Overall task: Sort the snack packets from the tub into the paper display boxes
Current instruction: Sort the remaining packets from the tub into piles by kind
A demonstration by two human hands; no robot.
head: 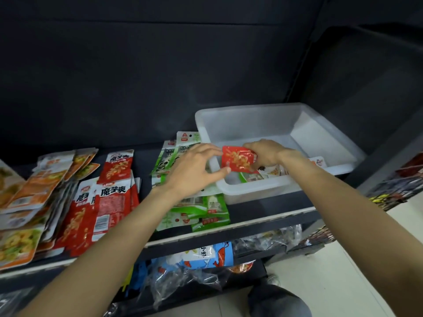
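A translucent white tub [329,131] stands on the dark shelf at the right, with a few packets [272,171] left in its near corner. Over its left rim a small red snack packet [238,160] is held between both hands: my right hand [266,153] grips its right edge, and my left hand [194,170] pinches its left edge with thumb and fingers. Left of the tub lie sorted rows of packets: green ones [201,209], red ones [107,202] and orange ones [34,193]. I cannot make out the paper boxes under them.
The shelf's front lip [229,229] runs across below the packets. A lower shelf holds blue bagged goods [206,255] in clear plastic. More packaged goods [393,186] hang at the far right. A tiled floor [343,271] and a grey trouser knee [279,300] show at the bottom right.
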